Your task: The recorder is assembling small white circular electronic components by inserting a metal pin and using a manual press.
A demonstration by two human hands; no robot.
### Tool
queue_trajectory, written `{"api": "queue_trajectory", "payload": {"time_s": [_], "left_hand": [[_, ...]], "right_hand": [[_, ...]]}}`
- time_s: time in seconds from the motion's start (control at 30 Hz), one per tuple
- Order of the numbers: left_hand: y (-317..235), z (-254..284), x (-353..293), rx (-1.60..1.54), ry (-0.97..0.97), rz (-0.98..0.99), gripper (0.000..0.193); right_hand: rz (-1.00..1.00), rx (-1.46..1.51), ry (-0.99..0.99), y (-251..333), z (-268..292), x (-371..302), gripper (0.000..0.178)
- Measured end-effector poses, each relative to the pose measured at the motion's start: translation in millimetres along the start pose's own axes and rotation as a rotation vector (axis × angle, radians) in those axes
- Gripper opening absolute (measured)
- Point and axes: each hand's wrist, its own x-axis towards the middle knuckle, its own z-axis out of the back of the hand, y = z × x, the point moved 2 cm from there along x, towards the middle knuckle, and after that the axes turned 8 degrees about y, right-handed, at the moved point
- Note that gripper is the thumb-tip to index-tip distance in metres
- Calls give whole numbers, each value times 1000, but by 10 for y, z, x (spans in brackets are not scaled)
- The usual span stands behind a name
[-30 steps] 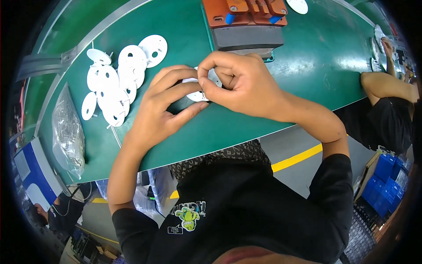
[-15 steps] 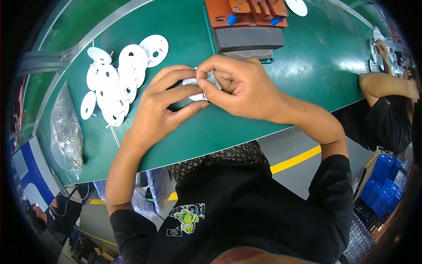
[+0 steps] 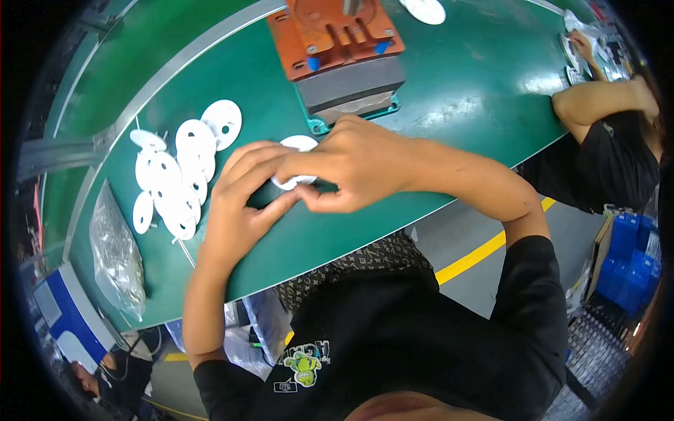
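A white round disc (image 3: 300, 143) is between my hands just above the green table, mostly covered by my fingers. My left hand (image 3: 242, 186) curls round the disc's left side, with its thumb along the near edge. Over the disc's right part, my right hand (image 3: 354, 168) has its index finger and thumb closed in toward the left fingertips. Whatever is pinched there is hidden. To the left lies a loose pile of similar white discs (image 3: 165, 184) with round holes, some with small stems sticking out.
An orange and grey fixture (image 3: 351, 77) with blue pegs stands beyond my hands. Another white disc (image 3: 427, 10) lies past it. A clear plastic bag (image 3: 118, 256) of small parts rests at the left edge. At the far right, a co-worker's arm (image 3: 607, 102) reaches over the table (image 3: 484, 91).
The view has shifted, so the fixture appears further left and the pile lower. My right hand has turned more palm-down over the disc, its index finger reaching further across toward my left fingers.
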Motion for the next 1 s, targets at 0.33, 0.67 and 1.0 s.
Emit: {"api": "queue_trajectory", "payload": {"time_s": [0.33,0.67,1.0], "left_hand": [[-53,73,8,41,-55,-10,25],[-114,75,6,476,-213,-216,25],[-584,120,888,721,-259,-590,32]], "right_hand": [[329,-188,-590,94,720,-73,6],[-245,182,-1131,-725,851,-84,11],[-393,507,-1185,-928,710,-97,20]]}}
